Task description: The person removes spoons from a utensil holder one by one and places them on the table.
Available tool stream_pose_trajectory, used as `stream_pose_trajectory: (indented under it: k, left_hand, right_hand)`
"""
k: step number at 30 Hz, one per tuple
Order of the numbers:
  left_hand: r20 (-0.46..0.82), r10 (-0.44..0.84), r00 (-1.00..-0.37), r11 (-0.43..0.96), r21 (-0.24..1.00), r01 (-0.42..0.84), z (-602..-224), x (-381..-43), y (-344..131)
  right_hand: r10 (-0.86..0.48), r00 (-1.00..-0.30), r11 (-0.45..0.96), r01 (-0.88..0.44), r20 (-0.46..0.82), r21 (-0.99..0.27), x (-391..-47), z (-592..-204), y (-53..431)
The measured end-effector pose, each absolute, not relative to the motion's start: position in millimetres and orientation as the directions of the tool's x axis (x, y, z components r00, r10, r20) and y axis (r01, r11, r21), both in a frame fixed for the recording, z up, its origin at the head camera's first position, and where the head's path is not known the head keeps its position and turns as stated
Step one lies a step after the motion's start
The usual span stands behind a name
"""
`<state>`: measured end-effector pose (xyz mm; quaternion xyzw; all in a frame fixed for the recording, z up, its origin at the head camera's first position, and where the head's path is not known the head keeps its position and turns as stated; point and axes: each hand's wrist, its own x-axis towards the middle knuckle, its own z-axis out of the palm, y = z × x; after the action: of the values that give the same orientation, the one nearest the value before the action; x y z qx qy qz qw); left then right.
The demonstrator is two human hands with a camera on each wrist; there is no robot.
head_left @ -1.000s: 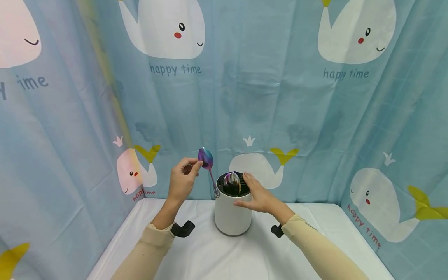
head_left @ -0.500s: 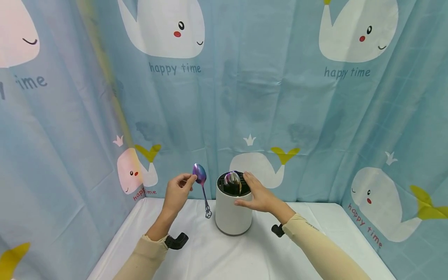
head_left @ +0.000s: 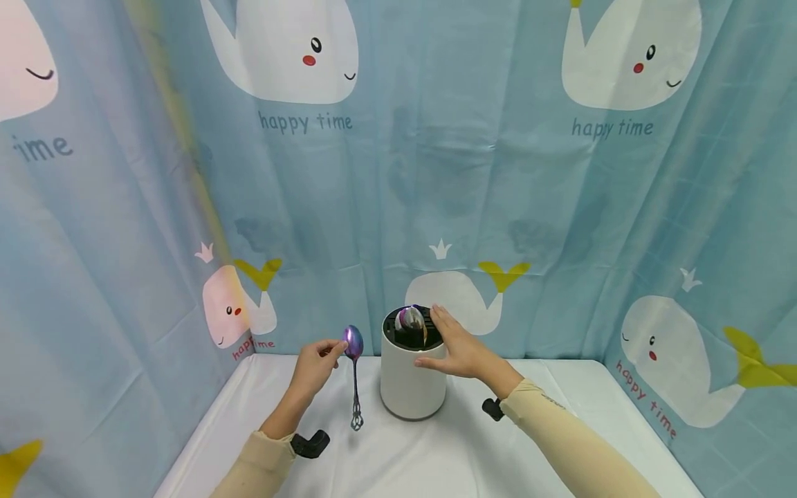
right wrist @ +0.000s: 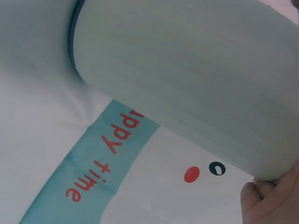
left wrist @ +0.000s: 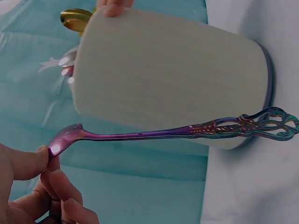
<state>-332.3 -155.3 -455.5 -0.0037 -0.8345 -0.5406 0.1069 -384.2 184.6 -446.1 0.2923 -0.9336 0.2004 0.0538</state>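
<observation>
A purple-blue iridescent spoon (head_left: 353, 341) hangs upright from my left hand (head_left: 313, 365), which pinches it by the bowl between thumb and fingers. Its openwork handle end (left wrist: 271, 123) points down over the table. To the right stands a white cylindrical utensil holder (head_left: 407, 384) with a black slotted top. My right hand (head_left: 461, 351) holds this holder at the right side of its rim, thumb in front and fingers along the top edge. More spoons (head_left: 411, 319) stick out of the slots, bowls up; a gold one (left wrist: 76, 20) shows in the left wrist view.
A white cloth covers the table (head_left: 492, 449). Light blue curtains (head_left: 448, 187) printed with whales enclose it at the back and on both sides. The holder stands close to the back curtain.
My left hand has carried the spoon left and down, away from the holder's rim to beside it, and its handle now hangs straighter. My right hand stays on the holder.
</observation>
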Motion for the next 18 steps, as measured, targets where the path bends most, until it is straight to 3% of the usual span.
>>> stream_pose_trajectory:
  k: [18]
  left_hand:
    - [0.037,-0.047,-0.998,0.460,0.888,0.011,-499,-356,-150]
  right_hand:
    - [-0.519,-0.830,0.759,-0.558,0.206,-0.336,-384,-447,184]
